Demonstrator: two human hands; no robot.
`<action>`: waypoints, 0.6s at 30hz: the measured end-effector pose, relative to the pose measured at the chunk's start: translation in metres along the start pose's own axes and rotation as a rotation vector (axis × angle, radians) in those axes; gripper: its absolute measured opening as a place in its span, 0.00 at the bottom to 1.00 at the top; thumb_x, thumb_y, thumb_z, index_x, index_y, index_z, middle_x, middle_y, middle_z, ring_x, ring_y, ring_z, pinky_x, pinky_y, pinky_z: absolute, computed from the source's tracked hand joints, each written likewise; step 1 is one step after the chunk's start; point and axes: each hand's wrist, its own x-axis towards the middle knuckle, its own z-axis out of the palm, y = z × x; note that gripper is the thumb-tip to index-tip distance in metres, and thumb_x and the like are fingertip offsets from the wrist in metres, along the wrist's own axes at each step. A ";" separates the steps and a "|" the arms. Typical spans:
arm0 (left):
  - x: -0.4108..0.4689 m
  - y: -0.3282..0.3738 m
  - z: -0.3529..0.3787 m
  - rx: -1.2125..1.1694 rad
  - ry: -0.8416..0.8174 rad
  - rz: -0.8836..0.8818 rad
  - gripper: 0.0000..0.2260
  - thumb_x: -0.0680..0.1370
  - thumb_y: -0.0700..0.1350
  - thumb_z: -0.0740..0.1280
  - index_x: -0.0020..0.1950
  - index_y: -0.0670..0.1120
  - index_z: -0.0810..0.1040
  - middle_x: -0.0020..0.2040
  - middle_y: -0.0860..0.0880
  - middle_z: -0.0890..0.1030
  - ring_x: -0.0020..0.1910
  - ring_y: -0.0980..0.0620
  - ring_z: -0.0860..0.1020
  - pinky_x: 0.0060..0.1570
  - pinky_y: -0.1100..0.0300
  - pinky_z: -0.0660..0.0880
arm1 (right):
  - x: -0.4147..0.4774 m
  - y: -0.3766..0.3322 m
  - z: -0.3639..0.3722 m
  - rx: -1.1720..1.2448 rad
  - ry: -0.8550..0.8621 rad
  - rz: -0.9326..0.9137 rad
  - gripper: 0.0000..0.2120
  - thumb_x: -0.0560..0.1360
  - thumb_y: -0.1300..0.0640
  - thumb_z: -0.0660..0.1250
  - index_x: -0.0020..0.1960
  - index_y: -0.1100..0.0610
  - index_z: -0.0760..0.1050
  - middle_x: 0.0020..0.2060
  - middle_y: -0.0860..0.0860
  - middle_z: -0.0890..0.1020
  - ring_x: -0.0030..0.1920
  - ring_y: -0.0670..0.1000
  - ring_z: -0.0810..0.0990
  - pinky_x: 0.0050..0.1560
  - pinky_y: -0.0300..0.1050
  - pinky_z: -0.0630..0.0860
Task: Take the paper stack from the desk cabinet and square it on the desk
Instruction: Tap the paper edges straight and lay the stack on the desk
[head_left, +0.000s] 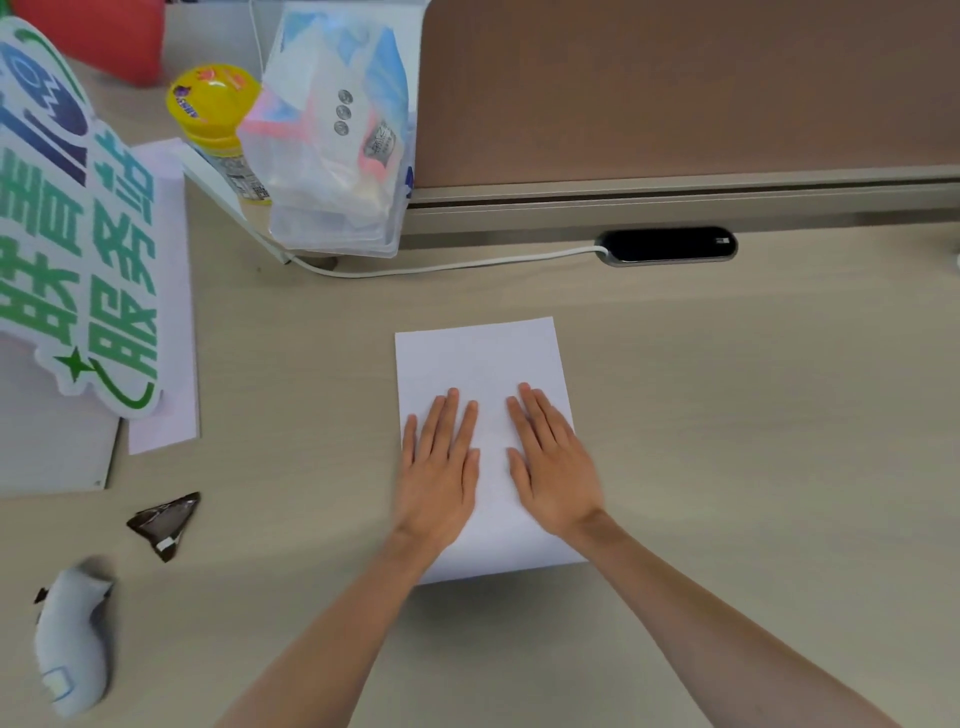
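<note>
Both forearms come up from six o'clock, and I have my left hand (441, 467) and right hand (550, 467) flat on the paper stack (480, 358), fingers spread and straight, pinching nothing, only pressing. Paper lies at the centre of the desk (727, 415), long edges running toward twelve o'clock, slightly turned clockwise. Edges look flush from here (I can't tell how many sheets there are). I'd judge it light, limp and slippery sheet on sheet, so palm pressure could fan it. To square it, I'd take the two long sides at three and nine o'clock, stand it up and tap. Mouse (72, 639) sits at eight o'clock, well apart; bottle (218, 119) and plastic bag (337, 135) at eleven.
</note>
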 end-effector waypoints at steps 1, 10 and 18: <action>0.001 0.000 -0.001 0.007 -0.003 0.001 0.24 0.82 0.50 0.50 0.79 0.48 0.54 0.80 0.46 0.55 0.79 0.47 0.53 0.75 0.44 0.55 | 0.001 0.000 -0.001 -0.011 -0.007 0.000 0.27 0.81 0.49 0.50 0.78 0.57 0.53 0.78 0.53 0.55 0.79 0.51 0.52 0.77 0.47 0.54; 0.042 -0.017 -0.026 -0.064 0.052 0.093 0.22 0.81 0.47 0.52 0.74 0.43 0.66 0.77 0.43 0.64 0.75 0.44 0.64 0.72 0.51 0.55 | 0.045 -0.006 -0.027 -0.033 0.085 0.038 0.24 0.78 0.58 0.53 0.72 0.63 0.65 0.73 0.58 0.68 0.73 0.58 0.67 0.73 0.50 0.64; 0.081 -0.025 -0.019 -0.063 0.002 0.121 0.26 0.82 0.51 0.41 0.78 0.42 0.57 0.79 0.42 0.57 0.78 0.46 0.55 0.75 0.50 0.47 | 0.081 0.004 -0.011 -0.042 0.027 -0.027 0.27 0.80 0.51 0.47 0.77 0.61 0.55 0.77 0.56 0.57 0.78 0.54 0.55 0.76 0.45 0.45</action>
